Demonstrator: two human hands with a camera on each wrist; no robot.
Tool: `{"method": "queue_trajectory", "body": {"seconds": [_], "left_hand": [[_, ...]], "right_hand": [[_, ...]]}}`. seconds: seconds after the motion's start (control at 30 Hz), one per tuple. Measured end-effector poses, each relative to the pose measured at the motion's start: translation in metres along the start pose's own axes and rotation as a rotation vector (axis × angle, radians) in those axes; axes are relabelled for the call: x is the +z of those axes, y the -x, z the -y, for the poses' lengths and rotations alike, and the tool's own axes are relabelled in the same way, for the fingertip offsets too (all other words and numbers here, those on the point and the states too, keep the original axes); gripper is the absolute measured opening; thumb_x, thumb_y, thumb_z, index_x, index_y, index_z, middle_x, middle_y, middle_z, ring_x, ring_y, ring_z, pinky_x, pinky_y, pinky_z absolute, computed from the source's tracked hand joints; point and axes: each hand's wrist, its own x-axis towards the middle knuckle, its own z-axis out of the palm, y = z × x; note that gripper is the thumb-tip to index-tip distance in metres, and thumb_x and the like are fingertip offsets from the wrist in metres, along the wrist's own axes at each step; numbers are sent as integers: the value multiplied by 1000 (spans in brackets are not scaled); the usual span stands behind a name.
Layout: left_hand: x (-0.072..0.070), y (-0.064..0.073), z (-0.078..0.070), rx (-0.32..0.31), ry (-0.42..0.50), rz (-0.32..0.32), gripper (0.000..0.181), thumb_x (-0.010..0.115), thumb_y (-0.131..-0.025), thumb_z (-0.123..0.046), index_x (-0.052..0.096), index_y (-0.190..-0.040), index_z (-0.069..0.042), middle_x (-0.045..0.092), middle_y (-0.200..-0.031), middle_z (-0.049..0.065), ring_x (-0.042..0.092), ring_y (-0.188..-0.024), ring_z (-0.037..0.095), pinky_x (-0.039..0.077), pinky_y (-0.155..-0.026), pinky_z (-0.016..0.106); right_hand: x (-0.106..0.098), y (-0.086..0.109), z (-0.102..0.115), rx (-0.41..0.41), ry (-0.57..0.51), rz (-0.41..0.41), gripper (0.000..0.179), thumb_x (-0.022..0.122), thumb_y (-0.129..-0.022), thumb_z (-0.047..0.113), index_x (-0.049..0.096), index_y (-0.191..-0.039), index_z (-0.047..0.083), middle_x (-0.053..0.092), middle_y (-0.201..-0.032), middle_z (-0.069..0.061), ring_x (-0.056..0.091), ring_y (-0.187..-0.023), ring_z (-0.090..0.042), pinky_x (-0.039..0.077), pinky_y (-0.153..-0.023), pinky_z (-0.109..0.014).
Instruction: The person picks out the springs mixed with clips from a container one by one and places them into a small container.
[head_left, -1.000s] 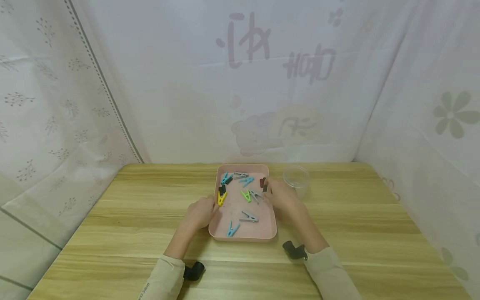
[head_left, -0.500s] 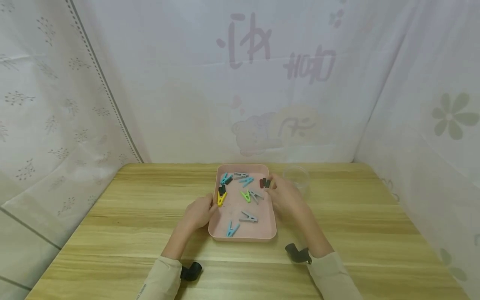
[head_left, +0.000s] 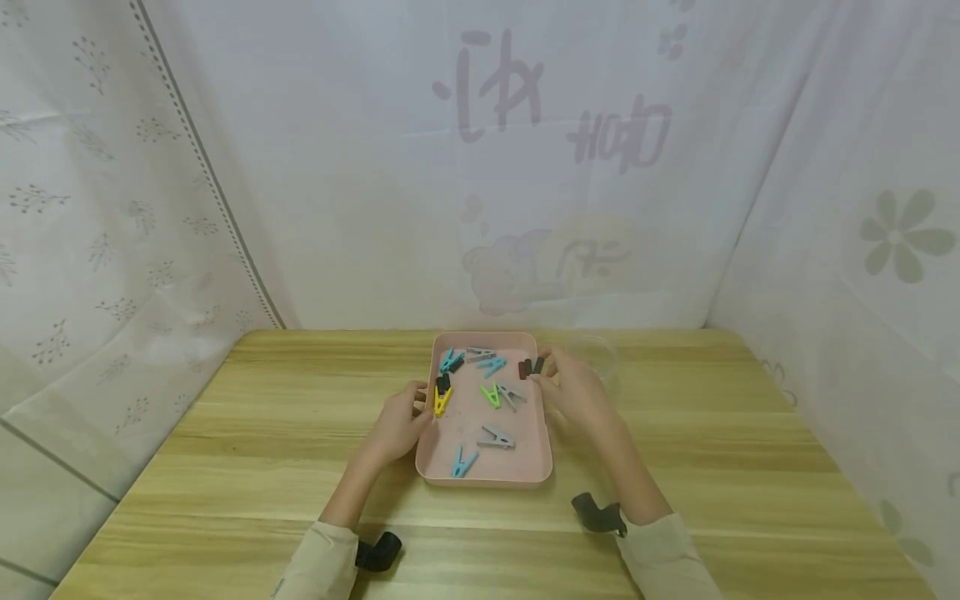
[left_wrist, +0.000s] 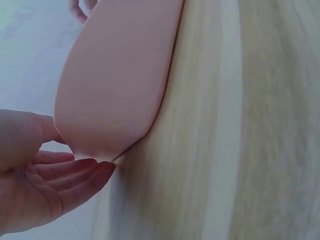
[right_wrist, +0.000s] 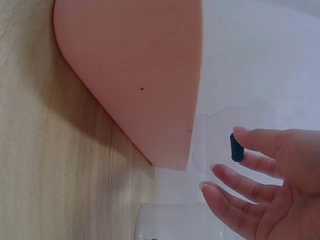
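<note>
A pink tray (head_left: 480, 481) lies on the wooden table with several clothespins in it, among them a yellow clothespin (head_left: 442, 402), a green clothespin (head_left: 491, 395) and a grey clothespin (head_left: 497, 437). Small dark cylinders (head_left: 444, 383) lie by the yellow one. My left hand (head_left: 401, 423) holds the tray's left side, thumb at the rim and fingers against the outer wall in the left wrist view. Over the tray's right rim, my right hand (head_left: 577, 387) pinches a small dark green ribbed cylinder (right_wrist: 237, 148) between thumb and index finger. A dark red cylinder (head_left: 522, 370) is close by.
A clear round container (head_left: 600, 354) stands right of the tray, partly behind my right hand. The wooden table (head_left: 300, 417) reaches back to a white patterned curtain (head_left: 360, 208). Black wrist mounts (head_left: 380, 552) stick out from both sleeves.
My right hand has drawn back to the right with the dark green cylinder, uncovering the neighbouring small cylinders. My left hand's fingers have loosened and spread a little at the tray's side.
</note>
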Motion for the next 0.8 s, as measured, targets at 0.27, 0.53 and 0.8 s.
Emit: {"method": "queue_trajectory", "body": {"seconds": [0.27, 0.53, 0.8], "left_hand": [[1, 1, -1, -32, 133, -27, 47, 54, -99, -3, 44, -142, 12, 55, -134, 34, 63, -113, 47, 56, -91, 50], [-1, 2, 2, -135, 366, 22, 49, 52, -101, -4, 40, -147, 9, 46, -145, 32, 52, -126, 51, 54, -95, 50], [-3, -2, 1, -194, 517, 44, 50, 51, -100, -1, 38, -146, 13, 42, -147, 34, 51, -128, 49, 50, -101, 51]], "right_hand": [[-1, 1, 1, 5, -21, -15, 39, 63, -98, 22, 54, -131, 3, 69, -105, -13, 66, -96, -28, 56, -80, -44], [-6, 5, 0, 13, -42, -44, 37, 62, -99, 21, 55, -132, 4, 68, -109, -16, 66, -98, -31, 57, -78, -44], [-13, 5, 0, 17, -29, -61, 39, 61, -100, 24, 54, -132, 4, 68, -108, -17, 67, -95, -32, 58, -78, -45]]}}
